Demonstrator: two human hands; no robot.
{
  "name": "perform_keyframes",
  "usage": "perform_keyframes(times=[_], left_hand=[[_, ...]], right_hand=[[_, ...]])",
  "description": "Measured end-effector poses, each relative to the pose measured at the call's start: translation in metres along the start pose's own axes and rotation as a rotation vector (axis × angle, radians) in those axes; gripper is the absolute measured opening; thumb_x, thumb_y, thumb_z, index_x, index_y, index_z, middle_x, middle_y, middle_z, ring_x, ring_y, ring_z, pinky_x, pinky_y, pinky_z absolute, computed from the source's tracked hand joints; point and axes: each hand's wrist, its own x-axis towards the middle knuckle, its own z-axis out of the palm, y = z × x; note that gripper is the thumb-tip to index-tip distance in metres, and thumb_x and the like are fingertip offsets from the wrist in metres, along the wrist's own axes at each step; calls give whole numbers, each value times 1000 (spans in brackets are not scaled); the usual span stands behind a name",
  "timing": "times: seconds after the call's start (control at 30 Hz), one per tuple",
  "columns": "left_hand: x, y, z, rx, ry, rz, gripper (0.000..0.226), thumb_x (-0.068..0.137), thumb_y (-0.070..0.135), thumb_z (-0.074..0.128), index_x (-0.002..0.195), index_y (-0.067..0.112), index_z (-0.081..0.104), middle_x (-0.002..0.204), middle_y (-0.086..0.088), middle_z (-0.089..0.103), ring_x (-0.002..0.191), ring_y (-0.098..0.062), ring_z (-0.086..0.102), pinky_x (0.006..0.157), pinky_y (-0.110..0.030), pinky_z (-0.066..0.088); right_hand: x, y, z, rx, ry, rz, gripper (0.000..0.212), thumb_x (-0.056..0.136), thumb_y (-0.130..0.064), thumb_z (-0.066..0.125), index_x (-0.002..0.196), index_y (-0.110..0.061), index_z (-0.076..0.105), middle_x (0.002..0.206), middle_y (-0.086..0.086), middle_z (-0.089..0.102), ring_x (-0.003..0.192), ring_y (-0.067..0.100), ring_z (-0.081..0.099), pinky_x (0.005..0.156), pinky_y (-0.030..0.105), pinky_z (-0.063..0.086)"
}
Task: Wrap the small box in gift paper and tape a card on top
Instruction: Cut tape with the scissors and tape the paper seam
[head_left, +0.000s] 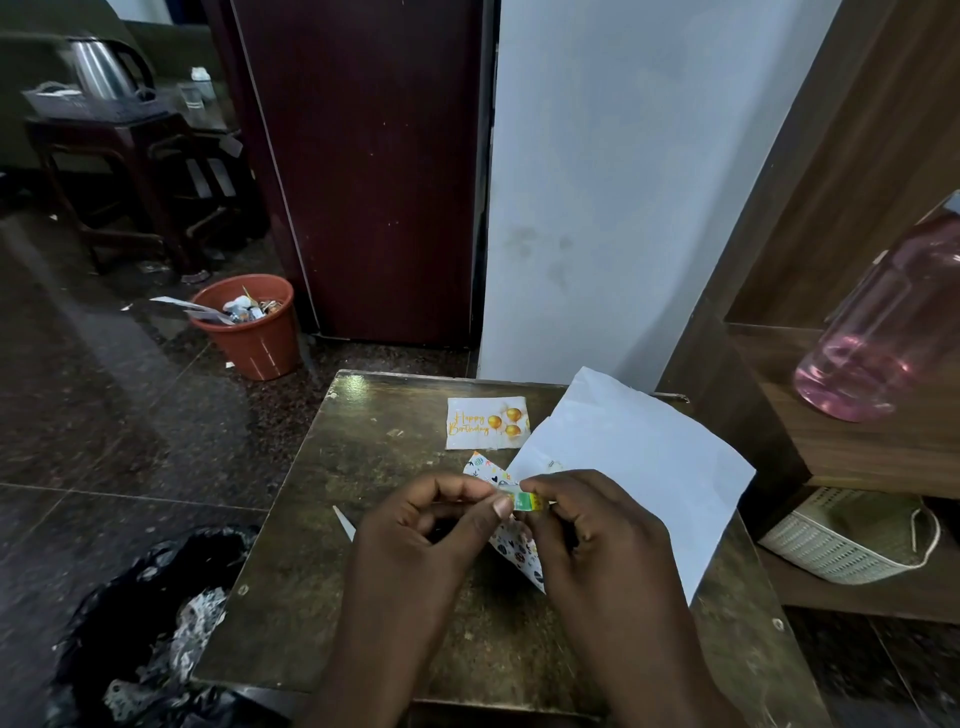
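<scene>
Both hands meet over the middle of a small dark table (322, 519). My left hand (436, 525) and my right hand (592, 530) pinch a small green and yellow roll of tape (527, 501) between their fingertips. Under them lies the gift paper (634, 467), white side up, with its patterned side (511, 548) showing between my hands. A white "Happy Birthday" card (485, 422) with gold balloons lies flat behind the paper. The small box is hidden from view.
A pink bottle (883, 332) stands on a wooden shelf at the right, with a white woven basket (841, 540) below it. A black bin bag (150, 623) sits at the table's left front, and an orange waste bin (249, 327) stands farther back on the floor.
</scene>
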Motion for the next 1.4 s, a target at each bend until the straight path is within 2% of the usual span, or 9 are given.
perform_keyframes(times=[0.1,0.23,0.43,0.57,0.67,0.8,1.0,1.23,1.4], left_hand=[[-3,0,3,30,39,15,16,81,15,84,81,31,82,80,3,80,82,-16,78,85,-41,61],[-5,0,4,52,72,36,22,83,15,84,82,37,81,78,5,80,78,-15,78,82,-42,62],[-3,-5,3,184,54,79,18,86,19,78,78,34,78,69,2,75,67,-24,72,71,-47,60],[0,-6,1,233,29,86,13,88,21,72,79,31,74,66,2,72,63,-24,69,66,-40,54],[7,-5,-6,121,38,21,14,92,15,71,80,20,74,71,-2,75,65,-17,73,69,-34,55],[11,-3,-11,-46,12,-68,10,95,9,68,88,6,73,78,-11,77,71,-21,75,68,-28,57],[18,-7,-11,-388,-16,-179,11,90,-2,69,84,6,64,81,-23,71,71,-25,71,61,-29,60],[19,-7,-12,-476,-52,-157,24,74,7,74,96,3,64,79,-20,69,67,-21,69,60,-26,60],[24,-5,-19,-450,-15,-88,14,85,1,67,98,2,67,85,-17,72,72,-21,70,63,-26,60]], right_hand=[[-2,-2,4,-56,25,-4,25,88,-8,75,105,-26,75,103,-14,68,93,5,60,79,7,44],[-4,-4,8,-91,73,-16,26,86,-8,75,105,-26,73,105,-11,67,89,12,66,73,31,59],[-6,-5,11,-110,82,-47,26,85,-9,74,104,-27,70,101,-11,64,82,14,65,64,31,58],[-5,-4,11,-53,38,-11,25,87,-10,74,104,-28,72,102,-14,65,87,9,64,73,29,57],[-3,-6,7,0,39,-8,21,88,-12,71,102,-27,74,100,-17,66,88,2,61,74,14,48],[-1,-7,7,98,11,37,23,86,-8,77,98,-28,75,96,-21,67,89,-4,63,75,7,46],[2,-2,7,308,-20,201,29,84,-7,79,91,-35,74,95,-20,72,87,2,72,78,27,58],[3,-4,3,397,-74,242,26,84,-8,81,92,-32,74,98,-17,73,86,0,72,76,22,58],[4,3,-1,385,-80,291,21,86,-14,81,89,-32,71,93,-15,75,84,-1,73,75,23,58]])
